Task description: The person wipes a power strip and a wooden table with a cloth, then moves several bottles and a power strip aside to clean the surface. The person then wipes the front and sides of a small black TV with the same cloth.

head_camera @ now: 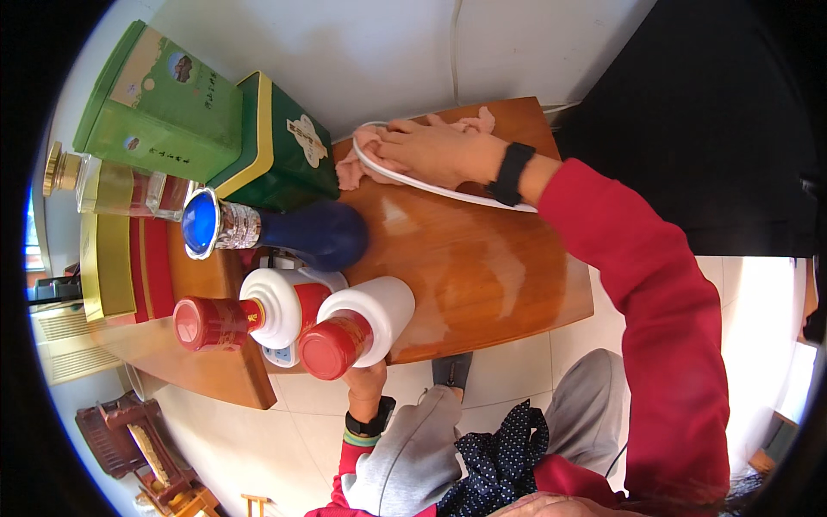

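My right hand (446,152) presses a crumpled pink cloth (352,171) onto the glossy wooden tabletop (452,258), near the wall. A white cable (429,187) loops over the cloth and runs beneath my wrist. My left hand (367,381) is at the table's near edge, under a white bottle with a red cap (391,310). That bottle hides its fingers, so whether it grips the bottle or the edge cannot be told. Beside it stand a second white bottle with a red cap (271,310) and a dark blue bottle (323,232).
Green tea tins (174,103) and a dark green box (284,142) stand against the wall. A clear glass bottle (119,184) with a gold cap is at the left, by a gold-and-red box (106,265). A white power strip (281,355) sits behind the bottles. A large black panel (685,142) flanks the right.
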`<state>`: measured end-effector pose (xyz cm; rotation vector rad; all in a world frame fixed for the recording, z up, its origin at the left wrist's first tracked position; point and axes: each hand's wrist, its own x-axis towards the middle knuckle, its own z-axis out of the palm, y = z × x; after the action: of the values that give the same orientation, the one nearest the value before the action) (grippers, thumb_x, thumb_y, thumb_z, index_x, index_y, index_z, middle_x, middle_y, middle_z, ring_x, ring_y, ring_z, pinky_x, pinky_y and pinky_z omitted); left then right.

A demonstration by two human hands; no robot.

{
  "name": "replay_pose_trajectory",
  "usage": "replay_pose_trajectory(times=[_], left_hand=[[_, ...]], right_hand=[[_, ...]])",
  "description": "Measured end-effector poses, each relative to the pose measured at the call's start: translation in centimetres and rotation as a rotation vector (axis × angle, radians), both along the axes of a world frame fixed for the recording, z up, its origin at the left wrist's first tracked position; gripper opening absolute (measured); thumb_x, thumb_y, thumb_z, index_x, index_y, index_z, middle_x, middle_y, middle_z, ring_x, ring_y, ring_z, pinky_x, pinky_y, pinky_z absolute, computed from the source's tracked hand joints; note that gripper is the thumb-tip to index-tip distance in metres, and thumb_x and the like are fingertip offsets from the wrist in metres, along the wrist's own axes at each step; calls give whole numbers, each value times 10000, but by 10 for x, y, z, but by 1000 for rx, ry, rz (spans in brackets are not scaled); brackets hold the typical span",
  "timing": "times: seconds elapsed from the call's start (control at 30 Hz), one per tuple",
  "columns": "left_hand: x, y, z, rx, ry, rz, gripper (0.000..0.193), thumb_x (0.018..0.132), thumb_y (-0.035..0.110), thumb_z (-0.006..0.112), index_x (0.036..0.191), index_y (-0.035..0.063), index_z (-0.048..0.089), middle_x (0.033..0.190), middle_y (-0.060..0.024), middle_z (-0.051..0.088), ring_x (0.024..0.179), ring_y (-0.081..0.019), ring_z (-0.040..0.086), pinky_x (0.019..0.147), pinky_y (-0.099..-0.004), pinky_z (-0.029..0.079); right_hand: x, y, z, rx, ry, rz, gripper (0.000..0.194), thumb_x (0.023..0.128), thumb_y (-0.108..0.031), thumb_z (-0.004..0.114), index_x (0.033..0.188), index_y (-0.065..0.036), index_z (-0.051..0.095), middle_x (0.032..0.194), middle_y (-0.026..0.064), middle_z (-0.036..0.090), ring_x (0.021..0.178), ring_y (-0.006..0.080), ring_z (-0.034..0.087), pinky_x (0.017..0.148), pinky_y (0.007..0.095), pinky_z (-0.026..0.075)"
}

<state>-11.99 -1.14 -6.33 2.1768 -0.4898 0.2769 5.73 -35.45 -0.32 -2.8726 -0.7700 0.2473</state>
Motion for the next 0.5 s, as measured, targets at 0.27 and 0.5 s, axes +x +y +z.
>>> replay_pose_trajectory(times=[0.27,0.5], left_hand=[[2,1,-1,42,-60,20,321,861,-5,689,1180,-12,713,1191,-211,713,1142,-396,671,1010,-450,484],[4,3,2,115,-108,17,303,883,-1,688,1184,-21,715,1190,-218,724,1133,-404,676,999,-449,491]], right_hand=[[-74,-99,-7,-9,-102,-307,506,976,-172,628,1462,-171,488,1481,70,518,1424,386,404,1108,562,376],[-77,-145,-15,269,-127,-507,587,822,-12,732,1356,-37,488,1326,190,577,1282,445,484,1059,447,454]])
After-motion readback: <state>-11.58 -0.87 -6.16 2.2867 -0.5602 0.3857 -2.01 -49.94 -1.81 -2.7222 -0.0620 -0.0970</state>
